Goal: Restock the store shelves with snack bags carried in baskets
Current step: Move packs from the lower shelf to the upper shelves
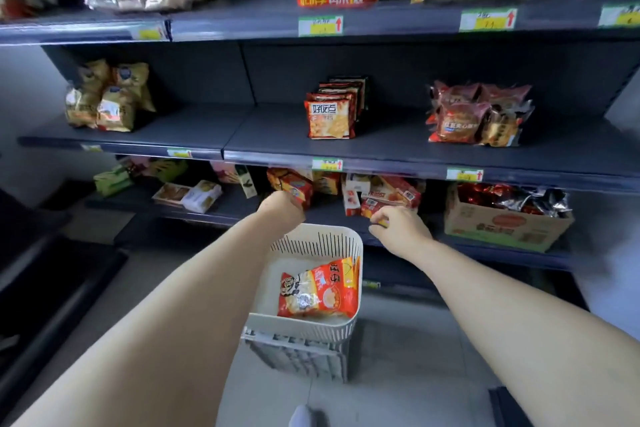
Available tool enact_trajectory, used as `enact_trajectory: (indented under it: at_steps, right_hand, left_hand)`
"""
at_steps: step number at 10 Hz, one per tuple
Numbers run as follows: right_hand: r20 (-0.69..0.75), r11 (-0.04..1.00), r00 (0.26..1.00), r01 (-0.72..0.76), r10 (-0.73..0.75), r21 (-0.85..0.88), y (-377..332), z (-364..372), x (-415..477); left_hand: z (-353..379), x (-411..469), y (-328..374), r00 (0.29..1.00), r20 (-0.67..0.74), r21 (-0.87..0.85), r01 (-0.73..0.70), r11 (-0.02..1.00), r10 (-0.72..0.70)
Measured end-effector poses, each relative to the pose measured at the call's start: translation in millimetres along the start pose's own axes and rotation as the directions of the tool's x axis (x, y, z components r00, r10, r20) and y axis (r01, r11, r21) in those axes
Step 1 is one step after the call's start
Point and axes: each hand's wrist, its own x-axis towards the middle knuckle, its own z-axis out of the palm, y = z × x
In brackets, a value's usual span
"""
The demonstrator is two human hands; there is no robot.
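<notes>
A white slotted basket (346, 243) stands on the floor below me, with one red and orange snack bag (320, 289) lying inside. My left hand (282, 210) reaches onto the low shelf (239, 208) and grips an orange snack bag (292, 185) standing there; its fingers are hidden behind the hand. My right hand (398, 229) is at the same shelf's front edge, to the right of the basket. Its curled fingers pinch the yellow edge of a small packet (381, 220) beside a pile of red packs (391, 196).
The middle shelf holds gold bags (107, 100), a row of red cracker bags (332, 118) and brown bread packs (478, 114). A cardboard box of foil bags (502, 222) sits low right. Green and white packs (194, 194) lie low left. My shoe (304, 418) shows at the bottom.
</notes>
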Motion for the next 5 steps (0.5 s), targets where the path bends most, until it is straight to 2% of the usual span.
enact_trajectory:
  at_steps: [1, 2, 3, 4, 5]
  right_hand:
    - [0.097, 0.999, 0.995, -0.013, 0.018, -0.052, -7.9, 36.1, 6.7]
    - [0.168, 0.996, 0.983, -0.065, 0.073, -0.056, -14.1, 70.5, 18.3]
    - [0.213, 0.988, 0.965, -0.145, 0.152, -0.051, -15.3, 102.1, 34.1]
    - [0.225, 0.975, 0.949, -0.214, 0.222, -0.058, -15.6, 123.2, 49.7]
    - [0.212, 0.962, 0.938, -0.269, 0.274, -0.051, -15.3, 142.3, 65.7]
  left_hand:
    - [-7.1, 12.3, -48.5, 0.98, 0.081, 0.174, 0.167, 0.971, -0.183]
    - [-5.8, 40.5, -96.0, 0.975, 0.071, 0.042, 0.208, 0.977, -0.21]
    - [5.0, 74.9, -122.5, 0.95, 0.217, 0.143, 0.197, 0.97, -0.225]
    - [17.6, 97.4, -135.3, 0.91, 0.305, 0.189, 0.232, 0.954, -0.282]
    - [37.6, 124.8, -142.1, 0.89, 0.396, 0.199, 0.158, 0.967, -0.227]
